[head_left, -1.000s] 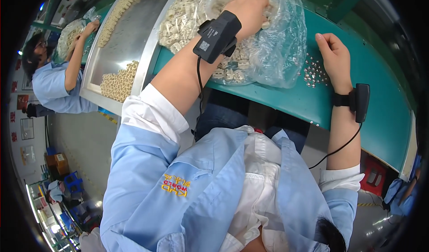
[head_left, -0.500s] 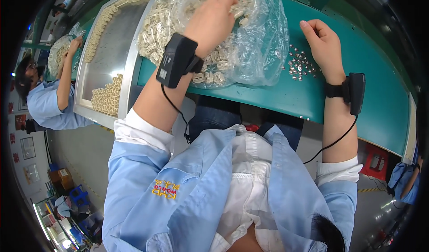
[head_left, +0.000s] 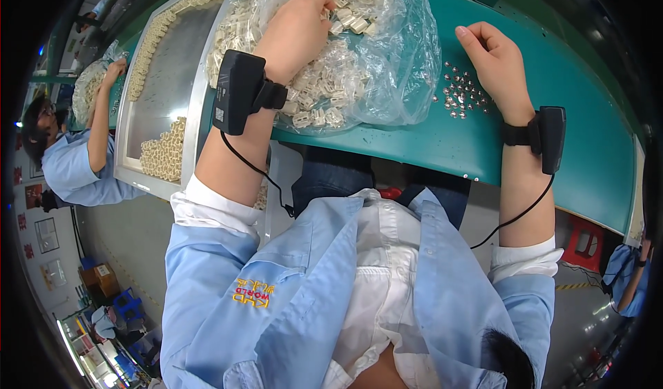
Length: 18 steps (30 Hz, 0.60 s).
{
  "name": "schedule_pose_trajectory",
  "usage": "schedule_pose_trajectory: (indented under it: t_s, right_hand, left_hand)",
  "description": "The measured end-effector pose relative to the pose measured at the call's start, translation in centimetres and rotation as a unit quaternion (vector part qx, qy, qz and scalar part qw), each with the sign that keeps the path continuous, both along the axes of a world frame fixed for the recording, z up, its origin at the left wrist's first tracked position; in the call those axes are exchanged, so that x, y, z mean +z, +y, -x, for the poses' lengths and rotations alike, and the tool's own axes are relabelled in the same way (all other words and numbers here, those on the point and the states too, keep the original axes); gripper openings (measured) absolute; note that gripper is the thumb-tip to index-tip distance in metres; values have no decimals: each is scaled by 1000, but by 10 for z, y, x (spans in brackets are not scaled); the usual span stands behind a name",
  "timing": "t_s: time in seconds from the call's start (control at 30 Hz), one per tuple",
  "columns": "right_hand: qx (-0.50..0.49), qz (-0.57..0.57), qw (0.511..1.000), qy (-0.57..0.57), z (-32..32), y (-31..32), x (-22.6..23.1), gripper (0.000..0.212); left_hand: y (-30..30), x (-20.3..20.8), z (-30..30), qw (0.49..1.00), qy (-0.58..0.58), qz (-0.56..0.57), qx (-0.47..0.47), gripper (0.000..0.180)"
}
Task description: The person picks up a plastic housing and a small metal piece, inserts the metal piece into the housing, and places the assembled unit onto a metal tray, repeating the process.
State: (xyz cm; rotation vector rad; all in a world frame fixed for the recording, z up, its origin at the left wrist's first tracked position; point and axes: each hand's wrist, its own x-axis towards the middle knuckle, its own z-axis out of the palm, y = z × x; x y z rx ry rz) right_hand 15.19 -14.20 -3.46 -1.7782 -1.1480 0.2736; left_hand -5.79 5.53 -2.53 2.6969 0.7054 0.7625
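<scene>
On the bench (head_left: 594, 154), at the bag (head_left: 411, 89), picking appears under way, left hand (head_left: 297, 30) curled and right hand (head_left: 498, 66) half-closed (grip contents indeterminable), respectively at bagged parts (head_left: 356, 23) and beside metal bits (head_left: 457, 89); lifting calls for a firm pinch.

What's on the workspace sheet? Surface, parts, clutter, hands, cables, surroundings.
Surface: green tabletop.
Parts: cream plastic parts in an open clear bag; small shiny metal pieces scattered between bag and right hand; metal-framed tray at left with more cream pieces.
Clutter: a few small bright bits at the near table edge.
Hands: left hand among the bagged parts, grip unclear; right hand beside the metal pieces, fingers curled, contents not visible.
Cables: one black cable from each wrist unit, left and right.
Surroundings: co-worker in light blue at left, hands at another bag.
</scene>
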Motion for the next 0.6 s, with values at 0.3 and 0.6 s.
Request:
schedule_pose_trajectory:
  t_s: [0.3, 0.6]
  right_hand:
    - [-7, 15, 1000, -16, -11, -4, 3, 26]
    - [48, 94, 991, -82, -18, -16, 13, 17]
  left_hand:
    - [-61, 24, -44, 922, -198, 302, -140, 24]
    - [-77, 13, -66, 891, -147, 391, -178, 22]
